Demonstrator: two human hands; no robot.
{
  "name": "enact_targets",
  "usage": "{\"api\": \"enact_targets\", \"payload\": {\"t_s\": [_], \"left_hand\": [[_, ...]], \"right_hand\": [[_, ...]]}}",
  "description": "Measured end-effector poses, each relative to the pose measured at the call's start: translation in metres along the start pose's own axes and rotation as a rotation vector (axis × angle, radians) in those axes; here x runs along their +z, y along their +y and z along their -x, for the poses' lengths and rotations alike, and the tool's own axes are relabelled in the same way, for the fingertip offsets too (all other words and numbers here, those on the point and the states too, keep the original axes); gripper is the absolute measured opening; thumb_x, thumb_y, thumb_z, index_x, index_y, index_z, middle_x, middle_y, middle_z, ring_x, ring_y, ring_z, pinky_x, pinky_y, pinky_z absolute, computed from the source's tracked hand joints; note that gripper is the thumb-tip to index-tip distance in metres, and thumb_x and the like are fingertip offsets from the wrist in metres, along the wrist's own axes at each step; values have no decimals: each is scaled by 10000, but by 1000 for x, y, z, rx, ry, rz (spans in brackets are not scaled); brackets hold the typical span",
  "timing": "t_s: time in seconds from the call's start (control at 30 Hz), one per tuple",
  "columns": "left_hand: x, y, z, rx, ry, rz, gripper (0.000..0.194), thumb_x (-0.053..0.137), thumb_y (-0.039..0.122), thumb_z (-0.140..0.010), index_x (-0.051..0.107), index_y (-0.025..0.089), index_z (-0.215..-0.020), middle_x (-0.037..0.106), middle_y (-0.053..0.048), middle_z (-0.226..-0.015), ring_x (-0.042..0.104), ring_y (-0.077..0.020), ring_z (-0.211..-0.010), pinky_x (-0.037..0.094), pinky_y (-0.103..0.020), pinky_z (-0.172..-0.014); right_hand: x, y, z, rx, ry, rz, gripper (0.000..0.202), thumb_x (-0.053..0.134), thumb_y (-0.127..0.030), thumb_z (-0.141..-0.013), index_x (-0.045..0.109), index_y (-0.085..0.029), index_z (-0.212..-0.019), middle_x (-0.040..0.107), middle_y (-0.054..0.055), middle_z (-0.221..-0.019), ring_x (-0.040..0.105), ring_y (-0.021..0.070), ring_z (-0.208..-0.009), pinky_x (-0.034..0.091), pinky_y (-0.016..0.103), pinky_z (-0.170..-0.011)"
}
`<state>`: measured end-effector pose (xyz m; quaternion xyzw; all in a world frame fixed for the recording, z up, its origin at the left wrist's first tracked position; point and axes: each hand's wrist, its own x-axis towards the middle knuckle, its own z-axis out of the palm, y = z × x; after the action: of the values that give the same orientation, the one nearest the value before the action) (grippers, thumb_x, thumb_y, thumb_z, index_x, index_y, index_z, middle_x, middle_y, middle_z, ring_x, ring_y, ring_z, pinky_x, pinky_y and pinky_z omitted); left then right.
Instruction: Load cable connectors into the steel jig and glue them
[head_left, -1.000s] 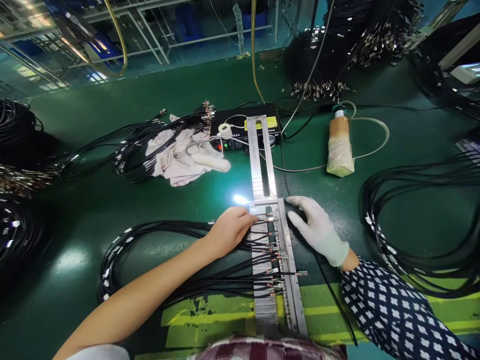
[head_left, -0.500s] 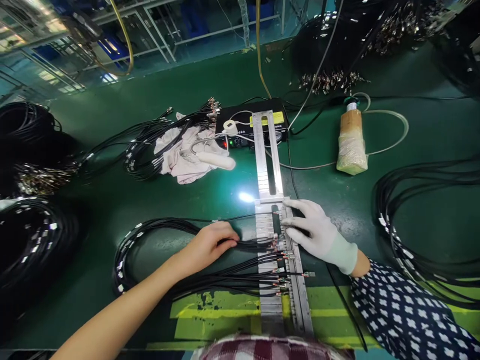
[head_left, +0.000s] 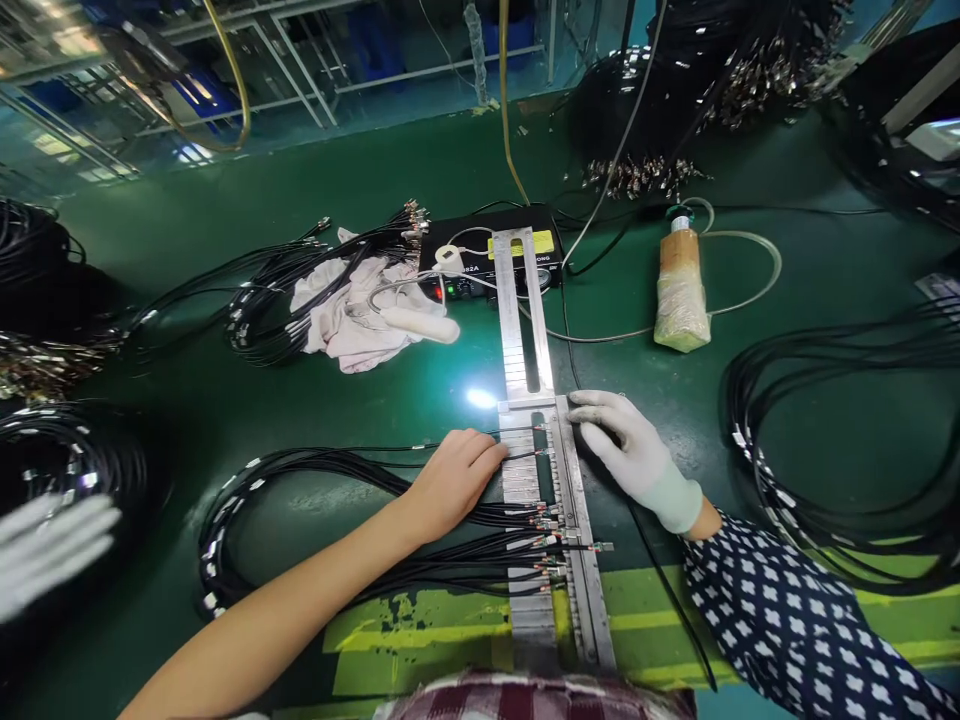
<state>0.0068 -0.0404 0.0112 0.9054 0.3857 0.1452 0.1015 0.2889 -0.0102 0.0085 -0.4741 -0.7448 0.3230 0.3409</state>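
My bare left hand [head_left: 459,482] is closed in a pinch on a thin black cable [head_left: 522,456], whose end lies across the slotted metal fixture [head_left: 529,655]. More black cables with small metal connectors [head_left: 547,520] lie over the fixture, lower down. Behind my left wrist these cables curve back into a coil [head_left: 225,535] with white tags. My right hand [head_left: 634,455], in a white glove, rests at the right edge of the fixture, its fingers stretched towards the rail and partly bent; I see nothing held in it.
Behind the fixture stands a black control box [head_left: 472,225]. A white cloth [head_left: 352,325] lies to its left and a wrapped bottle [head_left: 681,295] to its right. Cable coils [head_left: 757,480] flank both sides. Another person's blurred gloved hand [head_left: 56,550] reaches in at the left edge.
My left hand has moved right and slightly up, bringing another cable end onto the fixture. My right hand stays by the rail, fingers slightly more bent. Another person's gloved hand has appeared at left.
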Motion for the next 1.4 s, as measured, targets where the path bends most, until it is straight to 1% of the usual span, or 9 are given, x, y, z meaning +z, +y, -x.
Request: {"api": "enact_targets", "payload": {"t_s": [0.07, 0.2, 0.27, 0.43, 0.7, 0.9, 1.07, 1.23, 1.4], "left_hand": [[3, -2, 0, 34, 50, 53, 224, 385, 170, -1014, 575, 151, -1130, 664, -82, -946, 565, -181, -832, 466, -301, -739], [0, -9, 2, 27, 108, 107, 268, 401, 137, -1001, 560, 151, -1216, 667, -66, -927, 611, -150, -811, 500, -246, -731], [-3, -12, 0, 36, 101, 74, 304, 379, 142, -1004, 563, 155, -1246, 676, -64, -922, 630, -151, -799, 510, -246, -719], [-6, -16, -8, 77, 52, 5, 341, 334, 164, -1008, 609, 152, -1210, 693, -81, -932, 645, -175, -775, 524, -282, -691], [-3, -23, -12, 79, 40, 70, 323, 337, 169, -1008, 595, 161, -1201, 692, -83, -982, 646, -174, -852, 524, -280, -762], [-4, -24, -12, 124, 47, 48, 302, 349, 149, -1000, 580, 147, -1194, 686, -95, -983, 624, -181, -823, 502, -288, -741], [-5, -26, -13, 131, 60, 137, 298, 363, 120, -985, 562, 148, -1205, 686, -94, -1023, 621, -172, -876, 498, -276, -788], [-7, -27, -13, 170, 41, 72, 329, 327, 158, -1000, 574, 166, -1217, 690, -92, -1018, 612, -162, -803, 491, -280, -744], [-3, -26, -13, 90, 101, 233, 304, 370, 138, -992, 586, 187, -1200, 693, -81, -1012, 644, -155, -896, 523, -270, -798]], "right_hand": [[1, 0, 0, 2, -6, 0, 198, 521, -340, -972, 693, -262, -1028, 643, 61, -1258, 565, 254, -1214, 474, 487, -1042], [3, -1, 0, -1, -12, 2, 192, 531, -341, -970, 694, -261, -1032, 650, 60, -1244, 573, 249, -1199, 478, 477, -1032], [2, -2, 0, -5, -15, 3, 193, 531, -340, -971, 699, -264, -1029, 656, 57, -1237, 581, 248, -1188, 482, 471, -1026], [1, -3, -1, -12, -13, 10, 196, 531, -339, -974, 701, -263, -1035, 664, 56, -1224, 592, 246, -1171, 485, 466, -1019], [3, -2, -2, -19, -7, 22, 192, 535, -329, -966, 697, -251, -1033, 668, 67, -1207, 596, 252, -1161, 493, 481, -1006], [2, -3, -2, -20, -4, 26, 201, 525, -330, -966, 700, -255, -1029, 669, 68, -1212, 597, 260, -1163, 497, 486, -1002], [2, -4, -3, -14, -13, 29, 184, 534, -317, -962, 693, -252, -1028, 665, 62, -1213, 593, 253, -1156, 504, 471, -996], [3, -5, -3, -12, -10, 29, 178, 537, -306, -962, 687, -250, -1039, 659, 61, -1218, 588, 254, -1160, 495, 482, -1006], [3, -4, -2, -7, -6, 22, 177, 540, -320, -963, 688, -261, -1039, 658, 59, -1218, 590, 260, -1157, 497, 493, -1007]]}}
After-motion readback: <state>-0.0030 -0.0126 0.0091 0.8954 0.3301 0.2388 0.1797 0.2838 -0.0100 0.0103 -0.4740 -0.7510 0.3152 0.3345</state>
